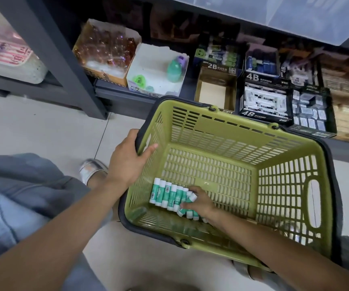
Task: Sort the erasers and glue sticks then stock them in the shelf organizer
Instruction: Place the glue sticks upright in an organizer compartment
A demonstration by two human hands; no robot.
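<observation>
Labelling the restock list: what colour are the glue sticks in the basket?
Teal-green bodies with white caps, per the head view: glue sticks.

A basket (232,131) is sitting on the floor (33,127) just near a shelf (127,95) of boxes. Glue sticks (169,196) are lying in its near-left corner.

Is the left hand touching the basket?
Touching. In the head view the left hand rests on the basket rim, its fingers curled over the edge.
</observation>
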